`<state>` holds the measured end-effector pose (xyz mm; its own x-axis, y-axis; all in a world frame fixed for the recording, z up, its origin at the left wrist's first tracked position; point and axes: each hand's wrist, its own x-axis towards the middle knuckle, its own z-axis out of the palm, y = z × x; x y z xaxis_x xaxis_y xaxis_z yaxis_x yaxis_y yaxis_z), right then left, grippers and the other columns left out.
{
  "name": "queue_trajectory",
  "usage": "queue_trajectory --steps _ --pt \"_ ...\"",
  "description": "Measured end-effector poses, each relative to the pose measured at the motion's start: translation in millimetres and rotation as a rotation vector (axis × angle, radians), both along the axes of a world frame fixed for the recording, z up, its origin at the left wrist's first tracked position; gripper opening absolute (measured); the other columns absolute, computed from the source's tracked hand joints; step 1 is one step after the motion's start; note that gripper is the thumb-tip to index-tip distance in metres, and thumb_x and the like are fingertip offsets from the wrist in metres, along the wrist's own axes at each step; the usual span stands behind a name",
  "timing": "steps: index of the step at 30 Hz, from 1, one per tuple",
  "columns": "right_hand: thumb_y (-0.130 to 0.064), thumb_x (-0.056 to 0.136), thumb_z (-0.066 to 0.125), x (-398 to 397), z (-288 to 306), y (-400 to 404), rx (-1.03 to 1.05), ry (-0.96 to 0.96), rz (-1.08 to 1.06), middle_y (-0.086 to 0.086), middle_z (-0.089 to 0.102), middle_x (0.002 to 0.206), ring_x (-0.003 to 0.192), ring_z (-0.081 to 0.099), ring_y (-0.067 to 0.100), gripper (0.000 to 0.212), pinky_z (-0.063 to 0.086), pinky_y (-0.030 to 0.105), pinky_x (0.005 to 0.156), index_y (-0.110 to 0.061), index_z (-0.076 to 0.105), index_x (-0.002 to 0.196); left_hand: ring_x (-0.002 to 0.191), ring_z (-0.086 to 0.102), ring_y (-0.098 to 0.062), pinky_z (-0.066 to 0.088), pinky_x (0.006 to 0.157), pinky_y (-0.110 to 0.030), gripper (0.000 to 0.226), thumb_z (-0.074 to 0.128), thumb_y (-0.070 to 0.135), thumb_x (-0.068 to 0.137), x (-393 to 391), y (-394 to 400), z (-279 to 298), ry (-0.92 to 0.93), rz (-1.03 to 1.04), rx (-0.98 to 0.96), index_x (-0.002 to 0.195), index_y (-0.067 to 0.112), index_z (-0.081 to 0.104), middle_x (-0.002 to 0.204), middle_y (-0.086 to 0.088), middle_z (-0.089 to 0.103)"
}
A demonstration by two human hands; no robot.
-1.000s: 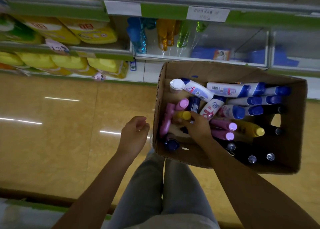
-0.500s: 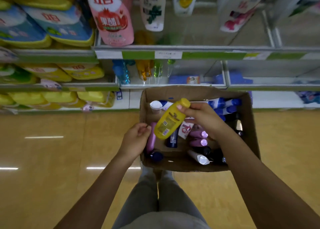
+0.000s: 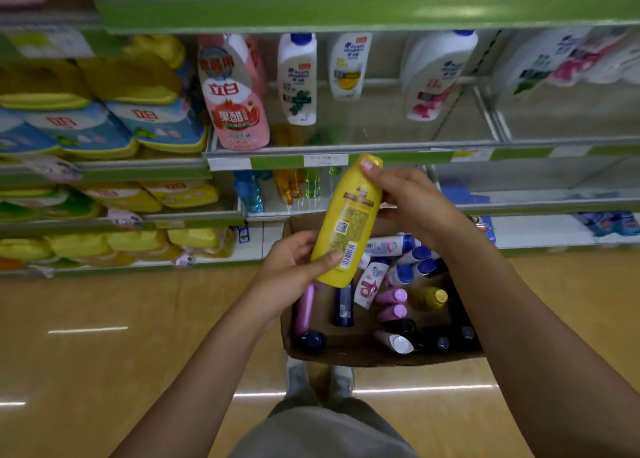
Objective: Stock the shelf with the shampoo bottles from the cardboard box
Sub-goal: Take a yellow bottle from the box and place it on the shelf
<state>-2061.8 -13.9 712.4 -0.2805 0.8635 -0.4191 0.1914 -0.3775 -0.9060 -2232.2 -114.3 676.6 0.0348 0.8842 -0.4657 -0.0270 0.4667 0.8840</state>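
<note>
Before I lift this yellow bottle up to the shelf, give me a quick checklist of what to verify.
1. Hold on the yellow bottle: left hand grips its base, right hand grips near the cap. Ok.
2. Cap closed: partly covered by fingers. Cannot tell.
3. Bottle out of the cardboard box: lifted above it. Ok.
4. Free space on the shelf: bare gap between the white bottles. Ok.
5. Label facing out: barcode side faces you. Not ok.
6. Matching price tag: print too blurred. Cannot tell.

Tan glossy floor (image 3: pixel 104 371) under the cardboard box (image 3: pixel 346 355); shelf (image 3: pixel 381 148) with 3 upright white bottles (image 3: pixel 297 80)
</note>
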Motion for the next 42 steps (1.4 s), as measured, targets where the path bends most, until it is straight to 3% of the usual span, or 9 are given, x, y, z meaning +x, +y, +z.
queue_trajectory --steps 5,12,17,19,27,30,34,36,42 --pt "-0.047 0.094 0.056 -3.5 21.8 -4.0 0.085 -0.132 -0.001 0.012 0.072 0.1 0.093 0.071 0.029 0.039 0.059 0.041 0.083 -0.01 0.069 0.1 0.084 0.07 -0.012 0.057 0.069 -0.025 0.029 0.074 0.011 0.076 6.2 0.6 15.5 0.024 0.1 0.121 0.103 0.017 0.063 0.1 -0.002 0.072" --pt "-0.034 0.081 0.076 -18.0 33.4 -13.0 0.043 -0.101 -0.043 0.009 0.069 0.095 0.088 0.07 0.022 0.039 0.062 0.039 0.07 -0.005 0.063 0.106 0.085 0.06 -0.001 0.051 0.071 -0.021 0.036 0.077 0.034 0.075 27.3 -5.9 27.2 0.565 0.11 0.379 0.097 0.032 0.048 0.097 0.011 0.061" --pt "-0.022 0.085 0.071 -11.5 41.0 -7.8 0.06 0.02 -0.036 0.023 0.068 0.1 0.095 0.069 0.032 0.03 0.06 0.045 0.08 0.0 0.065 0.104 0.107 0.059 -0.006 0.052 0.092 -0.032 0.066 0.079 0.044 0.07 20.7 -2.5 36.6 0.205 -0.007 0.163 0.125 0.033 0.046 0.121 0.01 0.057" --pt "-0.019 0.088 0.067 -10.7 44.5 -7.1 0.082 0.064 0.0 0.024 0.067 0.109 0.093 0.07 0.028 0.03 0.061 0.038 0.078 0.001 0.064 0.11 0.098 0.067 -0.011 0.054 0.089 -0.035 0.065 0.078 0.036 0.074 19.3 -1.5 44.3 0.026 -0.07 0.049 0.13 0.028 0.046 0.116 0.005 0.063" --pt "-0.023 0.092 0.064 -4.7 55.5 -3.4 0.106 0.116 0.159 0.009 0.075 0.102 0.095 0.072 0.023 0.028 0.059 0.037 0.081 -0.012 0.064 0.118 0.086 0.055 0.0 0.042 0.06 -0.005 0.066 0.081 0.033 0.069 34.8 4.7 49.3 0.395 0.166 0.247 0.113 0.03 0.032 0.099 0.017 0.051" --pt "-0.025 0.093 0.061 -1.9 58.2 -1.7 0.117 0.165 0.084 0.009 0.075 0.099 0.088 0.073 0.024 0.03 0.059 0.033 0.073 -0.01 0.064 0.119 0.089 0.063 -0.009 0.053 0.072 -0.019 0.069 0.082 0.036 0.067 38.7 7.3 52.7 0.309 0.158 0.281 0.115 0.03 0.033 0.104 0.015 0.056" --pt "-0.026 0.095 0.059 3.6 63.0 5.1 0.145 0.174 0.048 0.008 0.073 0.096 0.085 0.07 0.022 0.029 0.058 0.036 0.071 -0.01 0.064 0.118 0.086 0.064 0.006 0.054 0.074 -0.015 0.035 0.065 0.044 0.08 34.1 9.5 62.8 0.126 0.121 0.222 0.111 0.035 0.053 0.102 0.013 0.067" --pt "-0.027 0.095 0.058 6.9 65.5 8.4 0.144 0.176 0.052 0.008 0.073 0.097 0.087 0.07 0.024 0.029 0.057 0.039 0.074 -0.01 0.064 0.119 0.093 0.068 -0.005 0.056 0.083 -0.028 0.032 0.058 0.046 0.081 29.1 10.6 64.1 0.009 0.127 0.169 0.109 0.031 0.061 0.105 0.008 0.07" --pt "-0.029 0.095 0.057 13.0 77.4 12.0 0.171 0.214 0.094 0.006 0.074 0.1 0.092 0.071 0.022 0.027 0.059 0.041 0.08 -0.014 0.064 0.117 0.089 0.07 -0.013 0.057 0.081 -0.039 0.017 0.059 0.03 0.09 31.7 17.5 71.4 0.045 0.167 0.211 0.105 0.023 0.064 0.104 0.003 0.069"
